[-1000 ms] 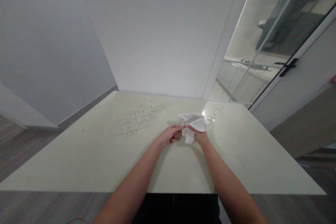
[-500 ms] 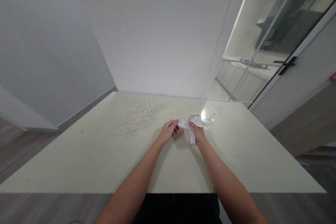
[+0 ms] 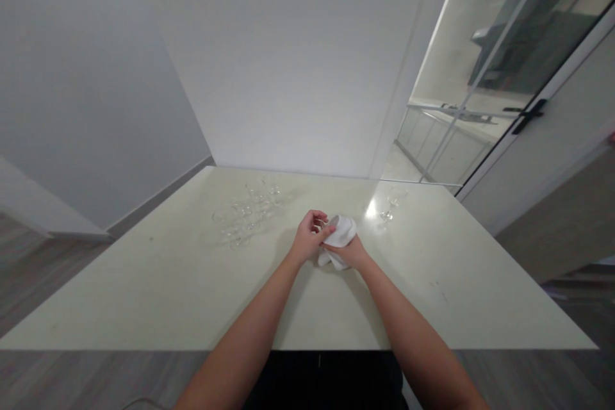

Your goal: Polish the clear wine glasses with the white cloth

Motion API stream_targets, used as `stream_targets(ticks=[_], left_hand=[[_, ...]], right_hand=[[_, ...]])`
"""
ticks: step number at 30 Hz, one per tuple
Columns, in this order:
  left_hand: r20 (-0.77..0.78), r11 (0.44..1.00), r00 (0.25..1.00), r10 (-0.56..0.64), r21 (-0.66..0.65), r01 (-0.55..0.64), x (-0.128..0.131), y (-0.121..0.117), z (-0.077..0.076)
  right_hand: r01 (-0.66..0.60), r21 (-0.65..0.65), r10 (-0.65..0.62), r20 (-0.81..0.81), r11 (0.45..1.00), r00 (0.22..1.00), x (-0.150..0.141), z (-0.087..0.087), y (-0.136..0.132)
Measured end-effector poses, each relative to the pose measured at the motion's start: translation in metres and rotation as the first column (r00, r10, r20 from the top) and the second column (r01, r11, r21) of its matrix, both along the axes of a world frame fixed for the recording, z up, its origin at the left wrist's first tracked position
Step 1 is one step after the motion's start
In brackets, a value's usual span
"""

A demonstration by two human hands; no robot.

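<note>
Just right of the table's middle, a crumpled white cloth (image 3: 344,234) is bunched up in my right hand (image 3: 354,252), whose fingers wrap round it from below and the right. A greyish round edge shows at the cloth's top, but what the cloth covers I cannot make out. My left hand (image 3: 307,237) is at the cloth's left side, fingers curled and thumb pressed against the fabric. To the left stands a group of several clear stemmed glasses (image 3: 250,211). Further right, beyond my right hand, is more clear glassware (image 3: 388,213), faint against the glare.
Both forearms rest over a pale, glossy table (image 3: 158,295). A white panel (image 3: 288,77) rises along its far edge. On the right are a glass-paned door (image 3: 461,77) and a black handle (image 3: 528,116). The table's front edge runs close to my body.
The cloth has moved slightly left and become a tighter bundle. My right hand has turned and shifted left under it. The left hand has gone from pinching a corner to meeting the bundle's side.
</note>
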State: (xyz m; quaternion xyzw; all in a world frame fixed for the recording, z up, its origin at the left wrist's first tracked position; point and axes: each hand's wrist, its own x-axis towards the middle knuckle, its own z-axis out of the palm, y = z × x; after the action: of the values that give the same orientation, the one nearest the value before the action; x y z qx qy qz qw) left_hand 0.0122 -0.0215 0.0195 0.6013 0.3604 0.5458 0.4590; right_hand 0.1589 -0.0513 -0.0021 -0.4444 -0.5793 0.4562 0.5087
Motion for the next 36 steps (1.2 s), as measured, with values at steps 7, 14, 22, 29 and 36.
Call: stream_targets(ticks=[7,14,22,29,36], left_hand=[[0.096,0.997,0.994,-0.042,-0.059,0.047,-0.002,0.003,0.001],[0.353,0.936,0.898,-0.262,-0.132,0.325,-0.008,-0.003,0.005],[0.277,0.988,0.959,-0.063,-0.121,0.100,0.001,0.002,-0.001],[0.357,0.916,0.878,-0.318,-0.123,0.382,-0.004,-0.007,0.005],[0.167,0.984,0.984,-0.063,-0.154,0.089,0.000,0.002,-0.001]], right_hand=[[-0.084,0.022,0.083,0.012,0.996,0.996,0.002,0.000,0.004],[-0.350,-0.379,0.278,-0.232,0.857,0.932,0.021,0.006,-0.008],[-0.184,0.033,0.186,-0.034,0.982,0.982,-0.004,0.007,-0.002],[-0.339,-0.365,0.254,-0.263,0.867,0.931,0.011,0.008,-0.016],[-0.115,0.041,0.118,-0.077,0.992,0.990,-0.006,0.006,0.001]])
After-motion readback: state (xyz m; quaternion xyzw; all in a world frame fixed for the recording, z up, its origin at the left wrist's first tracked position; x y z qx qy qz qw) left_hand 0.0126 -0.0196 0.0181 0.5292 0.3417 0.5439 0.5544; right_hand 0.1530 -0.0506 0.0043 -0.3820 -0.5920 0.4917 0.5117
